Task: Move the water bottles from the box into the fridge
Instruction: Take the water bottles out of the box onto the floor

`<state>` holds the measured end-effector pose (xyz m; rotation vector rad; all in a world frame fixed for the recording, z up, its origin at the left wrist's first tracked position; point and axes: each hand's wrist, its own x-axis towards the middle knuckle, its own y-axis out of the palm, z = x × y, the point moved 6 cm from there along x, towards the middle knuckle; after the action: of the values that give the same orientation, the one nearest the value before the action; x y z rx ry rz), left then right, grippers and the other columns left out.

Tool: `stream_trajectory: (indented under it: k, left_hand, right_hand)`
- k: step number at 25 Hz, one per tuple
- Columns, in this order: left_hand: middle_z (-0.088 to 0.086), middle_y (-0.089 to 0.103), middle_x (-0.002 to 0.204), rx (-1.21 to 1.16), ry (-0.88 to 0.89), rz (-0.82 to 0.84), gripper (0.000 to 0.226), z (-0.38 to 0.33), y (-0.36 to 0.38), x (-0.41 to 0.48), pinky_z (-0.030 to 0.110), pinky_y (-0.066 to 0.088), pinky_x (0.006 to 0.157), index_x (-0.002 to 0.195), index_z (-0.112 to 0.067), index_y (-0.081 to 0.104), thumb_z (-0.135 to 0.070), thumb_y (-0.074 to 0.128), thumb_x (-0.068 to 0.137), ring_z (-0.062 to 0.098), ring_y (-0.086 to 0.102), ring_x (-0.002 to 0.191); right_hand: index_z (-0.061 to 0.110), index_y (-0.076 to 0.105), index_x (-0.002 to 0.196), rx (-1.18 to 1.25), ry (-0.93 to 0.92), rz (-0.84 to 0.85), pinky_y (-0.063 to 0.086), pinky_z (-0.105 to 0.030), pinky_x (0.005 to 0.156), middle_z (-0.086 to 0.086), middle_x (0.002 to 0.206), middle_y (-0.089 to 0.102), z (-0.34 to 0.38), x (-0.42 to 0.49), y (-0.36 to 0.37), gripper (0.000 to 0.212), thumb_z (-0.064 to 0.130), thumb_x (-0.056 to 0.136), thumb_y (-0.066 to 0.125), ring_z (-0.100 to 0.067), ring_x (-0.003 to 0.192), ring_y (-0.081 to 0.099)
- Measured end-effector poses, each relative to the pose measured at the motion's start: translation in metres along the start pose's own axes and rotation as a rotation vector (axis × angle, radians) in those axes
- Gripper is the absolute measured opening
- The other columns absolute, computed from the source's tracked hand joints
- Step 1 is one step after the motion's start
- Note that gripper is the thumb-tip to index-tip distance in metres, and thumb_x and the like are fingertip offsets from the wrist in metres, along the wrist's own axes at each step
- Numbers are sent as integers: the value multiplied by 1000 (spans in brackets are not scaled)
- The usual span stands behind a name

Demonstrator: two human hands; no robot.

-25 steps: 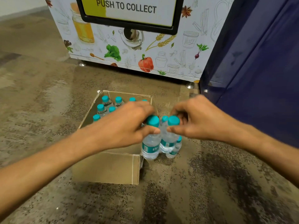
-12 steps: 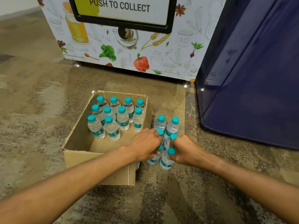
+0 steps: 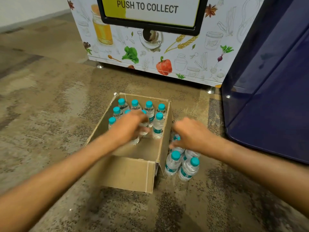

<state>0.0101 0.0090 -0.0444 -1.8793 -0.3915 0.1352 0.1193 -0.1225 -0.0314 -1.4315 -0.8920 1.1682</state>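
Note:
An open cardboard box (image 3: 127, 173) stands on the floor and holds several clear water bottles (image 3: 158, 125) with teal caps, upright at its far end. My left hand (image 3: 128, 128) is inside the box, fingers curled down over the nearest bottles; motion blur hides whether it grips one. Several more water bottles (image 3: 173, 163) stand on the floor just right of the box. My right hand (image 3: 190, 136) hovers over the far ones of that group with fingers spread, holding nothing. The dark blue fridge (image 3: 267, 97) stands at the right, its door shut.
A white vending machine (image 3: 167, 56) printed with vegetables and marked "PUSH TO COLLECT" stands behind the box on small metal feet. The floor is mottled brown stone. Bare floor lies to the left of and in front of the box.
Both hands let go of the bottles set on the floor. My left hand moved left into the box; my right hand lifted above the floor group.

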Motion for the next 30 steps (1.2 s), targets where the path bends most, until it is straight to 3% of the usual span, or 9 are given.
stream_trajectory:
  k: [2, 4, 7, 11, 14, 18, 23, 27, 30]
  left_hand:
    - [5, 59, 119, 165, -199, -23, 37, 66, -20, -3, 36, 53, 88, 119, -16, 62, -20, 72, 84, 22, 59, 107]
    - [8, 55, 124, 382, -338, 128, 45, 111, -15, -9, 36, 54, 87, 126, -18, 57, -18, 72, 84, 23, 55, 108]
    - [11, 52, 123, 616, -259, 194, 39, 122, -1, -9, 33, 49, 85, 130, -17, 52, -18, 60, 92, 25, 47, 111]
    - [10, 56, 123, 748, -125, 212, 45, 118, 13, -1, 33, 46, 91, 135, -17, 50, -24, 61, 92, 24, 51, 112]
    - [11, 57, 117, 665, -134, 264, 39, 125, 26, -1, 33, 49, 87, 132, -12, 49, -21, 58, 95, 23, 55, 105]
    - [12, 57, 104, 420, -75, 138, 18, 105, 1, -7, 33, 51, 75, 111, -8, 51, -17, 54, 96, 18, 54, 84]
    - [10, 52, 91, 277, 128, -120, 26, 32, -88, -32, 37, 46, 66, 99, -5, 49, -30, 53, 93, 25, 51, 74]
    - [-4, 45, 88, 192, 239, -195, 43, -44, -118, -54, 32, 43, 62, 105, -12, 51, -53, 43, 95, 19, 46, 67]
    - [-7, 50, 88, 146, 293, -69, 51, -87, -91, -59, 34, 50, 63, 104, -18, 50, -64, 31, 94, 17, 54, 70]
  right_hand:
    - [11, 60, 93, 131, -82, -81, 55, -36, 67, -3, 83, 61, 30, 41, -13, 38, 43, 78, 75, -20, 78, 60]
    - [10, 59, 108, 201, -126, -74, 54, -35, 73, -8, 98, 63, 64, 82, -6, 39, 37, 82, 73, -23, 88, 62]
    - [10, 52, 121, 185, -103, -44, 46, -36, 78, -13, 116, 59, 102, 128, 19, 43, 30, 87, 68, -29, 106, 58]
    - [8, 53, 125, 93, -31, -59, 47, -38, 89, -15, 123, 58, 111, 153, 39, 34, 19, 93, 60, -30, 113, 57]
    - [5, 52, 125, 105, -5, -45, 48, -38, 86, -18, 122, 59, 102, 155, 47, 31, 13, 95, 55, -32, 112, 58]
    - [7, 54, 117, 241, -82, -125, 48, -34, 76, -14, 112, 62, 88, 127, 6, 36, 28, 90, 65, -28, 99, 61]
    - [17, 59, 96, 324, -185, -352, 34, -12, 51, 14, 68, 53, 58, 14, -111, 30, 41, 82, 71, -1, 58, 49]
    - [27, 59, 87, 302, -105, -233, 48, -26, 54, 8, 66, 63, 29, -72, -130, 34, 56, 72, 68, -6, 60, 59]
    - [33, 56, 85, 287, -23, -108, 47, -19, 48, 14, 63, 59, 13, -105, -84, 29, 53, 73, 73, 0, 59, 59]
